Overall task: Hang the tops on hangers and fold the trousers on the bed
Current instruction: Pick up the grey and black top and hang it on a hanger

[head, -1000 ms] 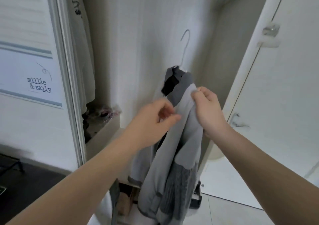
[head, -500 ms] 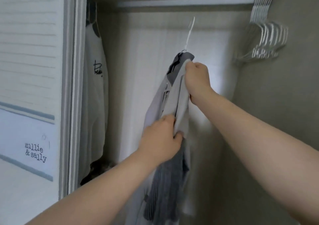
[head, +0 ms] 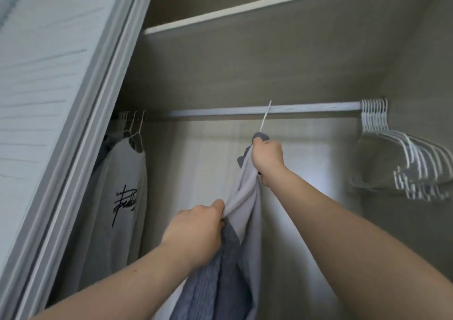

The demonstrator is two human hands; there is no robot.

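Note:
A grey top (head: 247,211) with a darker ribbed panel hangs on a white hanger (head: 266,116) inside the wardrobe. The hanger's hook crosses the white rail (head: 306,108); whether it rests on the rail I cannot tell. My right hand (head: 268,159) grips the top at its collar, over the hanger's neck. My left hand (head: 198,231) grips a bunch of the light grey fabric lower down, with the dark panel trailing below it. The hanger's shoulders are hidden inside the cloth.
A white sweatshirt with black script (head: 120,197) hangs at the rail's left end among other hooks. Several bare white hangers (head: 407,158) crowd the right end. A shelf (head: 245,8) runs above, and the sliding door frame (head: 81,128) stands at the left.
Both hands have lifted the top on its hanger from waist height up to the rail. My left hand has slid down the fabric. The view has tilted up.

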